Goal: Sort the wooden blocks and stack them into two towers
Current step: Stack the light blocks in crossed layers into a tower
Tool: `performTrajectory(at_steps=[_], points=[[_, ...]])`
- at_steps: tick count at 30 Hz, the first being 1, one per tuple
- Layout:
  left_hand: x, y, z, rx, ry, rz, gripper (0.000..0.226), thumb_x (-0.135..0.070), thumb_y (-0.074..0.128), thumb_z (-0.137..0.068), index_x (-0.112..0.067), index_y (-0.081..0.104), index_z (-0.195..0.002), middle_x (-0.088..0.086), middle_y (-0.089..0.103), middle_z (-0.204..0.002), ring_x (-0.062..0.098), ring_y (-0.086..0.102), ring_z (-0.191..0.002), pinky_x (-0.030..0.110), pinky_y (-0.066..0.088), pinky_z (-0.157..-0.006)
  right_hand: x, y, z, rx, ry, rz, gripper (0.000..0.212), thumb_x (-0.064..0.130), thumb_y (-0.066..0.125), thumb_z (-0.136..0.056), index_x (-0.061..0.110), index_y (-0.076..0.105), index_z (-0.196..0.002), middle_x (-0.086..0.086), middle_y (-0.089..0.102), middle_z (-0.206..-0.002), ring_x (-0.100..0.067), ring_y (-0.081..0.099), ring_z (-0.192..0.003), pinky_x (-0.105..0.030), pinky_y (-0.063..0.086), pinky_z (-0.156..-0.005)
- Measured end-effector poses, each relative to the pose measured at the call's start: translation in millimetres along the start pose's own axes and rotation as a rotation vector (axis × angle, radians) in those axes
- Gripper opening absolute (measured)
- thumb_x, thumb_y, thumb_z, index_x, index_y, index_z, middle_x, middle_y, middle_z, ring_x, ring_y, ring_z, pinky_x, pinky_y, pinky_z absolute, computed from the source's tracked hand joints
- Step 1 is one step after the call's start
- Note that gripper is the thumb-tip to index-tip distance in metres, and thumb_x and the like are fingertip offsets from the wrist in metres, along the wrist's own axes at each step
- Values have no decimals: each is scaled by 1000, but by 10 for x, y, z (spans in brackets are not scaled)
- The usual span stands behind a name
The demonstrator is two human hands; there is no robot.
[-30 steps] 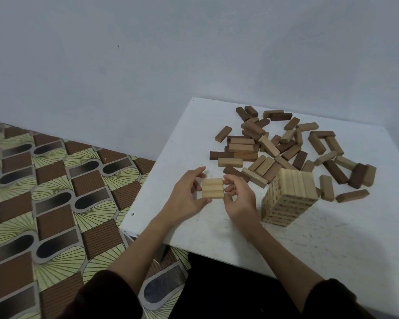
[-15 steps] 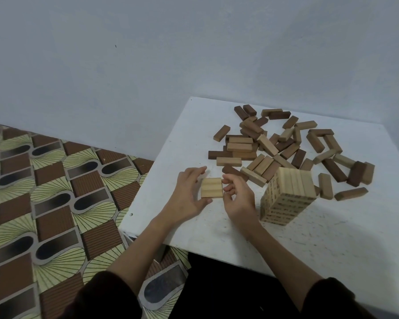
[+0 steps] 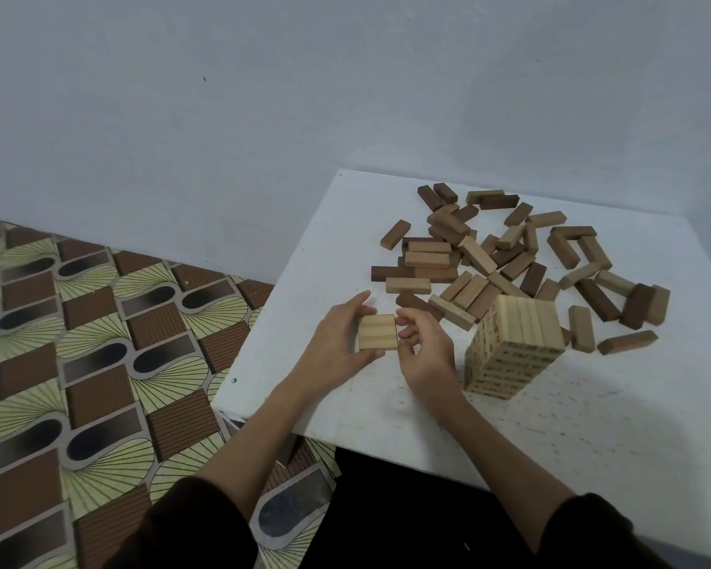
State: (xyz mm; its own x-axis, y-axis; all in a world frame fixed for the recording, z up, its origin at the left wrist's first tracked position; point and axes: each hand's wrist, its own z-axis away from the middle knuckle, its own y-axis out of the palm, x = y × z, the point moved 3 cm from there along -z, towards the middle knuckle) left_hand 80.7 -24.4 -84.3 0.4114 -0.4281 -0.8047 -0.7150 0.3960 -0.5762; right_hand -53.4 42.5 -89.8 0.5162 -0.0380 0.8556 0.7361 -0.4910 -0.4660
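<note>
Right now my left fingers (image 3: 362,301) and thumb are curled round the left end of a row of three pale blocks (image 3: 377,331), and my right fingers (image 3: 408,321) pinch its right end, so both sets of fingers are narrow and pressing the three together into one flat square. The blocks' long axis runs across me, from my left hand (image 3: 337,342) to my right hand (image 3: 423,351). I cannot tell whether the row rests on the desk (image 3: 592,425) or hangs just above it.

Outward to the right, just beyond my right hand, stands the pale tower (image 3: 514,347), upright and taller than the row I hold. Its top blocks run away from me, so I judge that my row would sit crosswise on them without turning. The right hand is the nearer one to the tower, so the carry goes rightward and up.

Beyond both, toward the wall, the loose pile of pale and dark blocks (image 3: 510,256) lies scattered, with its nearest pieces close behind my fingertips and touching the tower's far side.
</note>
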Motion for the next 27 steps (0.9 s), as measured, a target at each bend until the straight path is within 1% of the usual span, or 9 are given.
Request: performTrajectory(at_steps=[2,5,10,12,15,19,22,25,27], points=[[5,1,-1,-3,2,-7,82,-22,79,-75,-23,33,-143,-9,54,-125,0,41,-115,1,25,-94,4,1,3,2,5,0,46,-16,50,-79,8,59,-117,1,57,-98,-12,54,-83,-12,44,-75],[-7,-9,1,3,-2,-4,81,-21,79,-75,-22,34,-143,-8,55,-125,0,41,-114,-1,24,-91,20,-10,-3,-1,60,-14,45,-14,49,-81,9,57,-119,1,57,-99,-9,53,-84,-10,43,-75],[-42,-62,11,-6,-65,81,84,-21,80,-73,-27,32,-141,-7,55,-116,5,48,-110,8,37,-92,141,-26,7,45,166,-28,40,-5,42,-91,14,51,-124,5,52,-109,-10,51,-97,-29,46,-90],[-91,-117,2,-20,-90,122,86,-22,82,-71,-26,32,-141,-7,55,-112,5,52,-105,8,41,-86,302,-36,10,134,112,25,42,-3,42,-92,13,45,-130,7,42,-118,-12,44,-112,-30,40,-101],[-186,-265,-38,-72,-52,129,87,-12,84,-67,-20,35,-138,-6,58,-104,9,57,-95,9,44,-83,682,-62,-33,275,-53,128,55,-7,44,-87,9,35,-138,-2,32,-136,-15,26,-132,-17,22,-106],[-438,-510,-82,-112,81,74,86,-1,81,-66,-16,36,-137,-15,57,-100,1,58,-94,7,43,-84,1157,-192,-147,372,-232,356,73,-9,47,-77,7,23,-143,-7,24,-147,-21,19,-136,-31,24,-110],[-690,-622,-111,-123,150,76,87,-7,83,-66,-16,36,-138,-15,58,-101,-2,57,-95,9,44,-84,1315,-362,-252,417,-329,544,77,-10,50,-76,7,19,-145,-9,23,-148,-24,21,-137,-35,26,-110],[-949,-626,-152,-107,210,92,87,-10,84,-66,-24,34,-136,-11,59,-105,1,57,-96,11,45,-86,1334,-597,-353,421,-340,581,72,-5,54,-82,11,22,-145,-6,32,-141,-22,28,-130,-25,28,-100],[-1124,-576,-192,-79,219,127,88,-8,84,-66,-28,34,-136,-6,59,-108,3,57,-97,13,46,-85,1329,-812,-386,419,-357,548,65,6,60,-84,16,30,-141,-1,40,-131,-19,35,-124,-20,28,-91]])
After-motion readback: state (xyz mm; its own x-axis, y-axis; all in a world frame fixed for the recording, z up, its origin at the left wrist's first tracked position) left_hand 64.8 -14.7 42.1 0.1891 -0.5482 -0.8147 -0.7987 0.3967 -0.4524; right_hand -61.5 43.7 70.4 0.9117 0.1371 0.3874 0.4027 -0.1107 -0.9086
